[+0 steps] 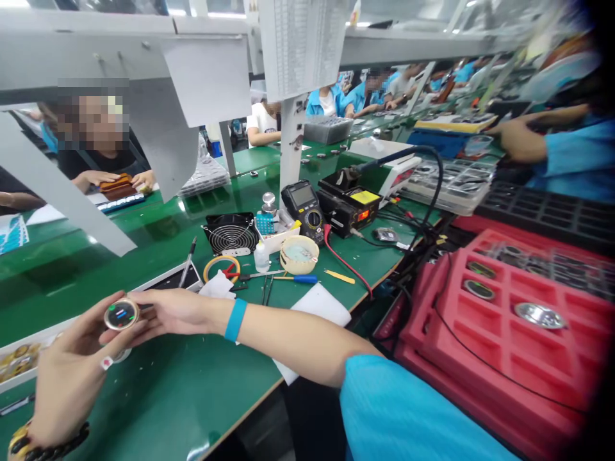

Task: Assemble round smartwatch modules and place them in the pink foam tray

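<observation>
Watch (122, 314) is held above the table (144, 410), over its left part, round face up and lit with green, blue and red marks. I have it in both hands: left hand (72, 368) pinches the rim between thumb and fingers; right hand (168, 312) pinches the opposite side. A tag (106, 363) with a red arrow is at the left thumb. Left of the hands: white tray (6, 386) of gold parts. Just beyond the right hand: pen (188, 261), tape roll (206, 270), bottle (262, 258). Farther right: tub (298, 256), blue screwdriver (303, 279), fan (231, 234), multimeter (307, 208). Solder station (348, 208) stands near the table's right edge; past that edge, red foam tray (449, 339) holds round pieces (479, 289).
</observation>
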{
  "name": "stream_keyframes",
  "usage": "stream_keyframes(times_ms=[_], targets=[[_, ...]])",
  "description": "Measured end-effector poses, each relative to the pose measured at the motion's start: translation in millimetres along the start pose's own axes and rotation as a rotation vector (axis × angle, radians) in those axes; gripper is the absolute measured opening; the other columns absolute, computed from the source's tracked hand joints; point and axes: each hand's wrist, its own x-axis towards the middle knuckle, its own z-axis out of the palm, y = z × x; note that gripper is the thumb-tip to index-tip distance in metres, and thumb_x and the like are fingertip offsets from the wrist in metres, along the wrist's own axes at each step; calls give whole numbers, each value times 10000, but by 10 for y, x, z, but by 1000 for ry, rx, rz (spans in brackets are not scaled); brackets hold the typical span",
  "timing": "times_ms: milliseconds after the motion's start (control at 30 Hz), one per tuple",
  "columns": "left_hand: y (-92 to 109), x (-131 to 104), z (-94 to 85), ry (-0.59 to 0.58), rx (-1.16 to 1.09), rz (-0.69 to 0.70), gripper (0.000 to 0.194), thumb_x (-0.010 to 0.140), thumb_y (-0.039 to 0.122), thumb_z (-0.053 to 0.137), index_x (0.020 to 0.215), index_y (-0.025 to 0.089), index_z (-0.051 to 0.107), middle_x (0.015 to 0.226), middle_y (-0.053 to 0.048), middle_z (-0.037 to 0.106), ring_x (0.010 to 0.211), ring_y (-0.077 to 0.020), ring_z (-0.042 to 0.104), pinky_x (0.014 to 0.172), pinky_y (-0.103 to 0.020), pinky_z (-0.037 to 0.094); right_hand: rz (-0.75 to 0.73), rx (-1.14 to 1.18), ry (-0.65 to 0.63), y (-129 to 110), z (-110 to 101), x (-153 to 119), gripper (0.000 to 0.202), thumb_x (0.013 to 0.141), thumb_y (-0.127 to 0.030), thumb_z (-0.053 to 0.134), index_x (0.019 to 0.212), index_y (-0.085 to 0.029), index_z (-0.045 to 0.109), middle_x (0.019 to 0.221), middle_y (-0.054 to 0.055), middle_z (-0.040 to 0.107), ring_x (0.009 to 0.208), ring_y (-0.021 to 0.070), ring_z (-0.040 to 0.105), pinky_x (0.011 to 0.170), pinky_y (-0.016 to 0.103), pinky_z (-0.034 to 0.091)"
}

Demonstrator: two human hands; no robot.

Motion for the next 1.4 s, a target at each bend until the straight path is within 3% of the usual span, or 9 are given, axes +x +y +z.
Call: stream_keyframes(times_ms=[100, 233, 333, 500, 1000, 1200, 1400], targets=[[37, 4, 13, -41, -58, -58, 712, 590, 550, 869, 1250, 356, 683, 1165, -18, 724, 1103, -359, 667, 1024, -583, 513, -3, -14, -29, 29, -31, 26, 523, 1029, -350, 239, 1410, -97, 492, 957, 92, 635, 777, 14, 598, 878, 142, 517], [68, -21, 41, -116, -117, 21, 704, 652, 482, 864, 1277, 223, 668, 1186, -87, 709, 1069, -310, 672, 1029, -500, 517, -71, 15, -25, 104, 17, -3, 471, 1010, -352, 304, 1346, -90, 503, 1186, 121, 602, 897, 47, 632, 869, 176, 533], [62, -13, 56, -138, -164, 101, 625, 721, 420, 840, 1272, 184, 667, 1171, -108, 708, 1054, -272, 675, 1024, -433, 518, -105, 5, 16, 150, -5, -2, 484, 1000, -419, 341, 1331, -101, 494, 1264, 129, 570, 943, 48, 638, 912, 195, 542], [67, 1, 61, -129, -239, 152, 547, 750, 357, 836, 1249, 196, 681, 1254, -101, 676, 1164, -258, 632, 1065, -391, 486, -117, -54, -15, 198, -94, 55, 532, 979, -512, 373, 1345, -135, 452, 1260, 126, 575, 1048, 63, 634, 990, 226, 554], [81, -52, 65, -130, -280, 153, 526, 744, 281, 833, 1242, 205, 681, 1205, -87, 694, 1082, -236, 660, 1022, -387, 508, -111, -123, 31, 209, -83, 37, 533, 964, -550, 382, 1287, -133, 459, 1259, 138, 569, 1034, 65, 625, 1005, 257, 554], [55, -43, 72, -120, -257, 143, 542, 753, 346, 834, 1256, 221, 677, 1244, -95, 678, 1138, -253, 642, 1072, -412, 479, -102, -112, 11, 205, -74, 29, 550, 969, -538, 377, 1332, -133, 458, 1252, 140, 572, 1035, 69, 628, 993, 251, 557], [32, -43, 43, -144, -239, 146, 562, 758, 404, 818, 1271, 226, 671, 1241, -98, 680, 1085, -254, 663, 1016, -403, 514, -106, -45, 10, 218, -71, 41, 515, 982, -497, 361, 1329, -130, 465, 1231, 125, 583, 1006, 68, 642, 964, 239, 549]])
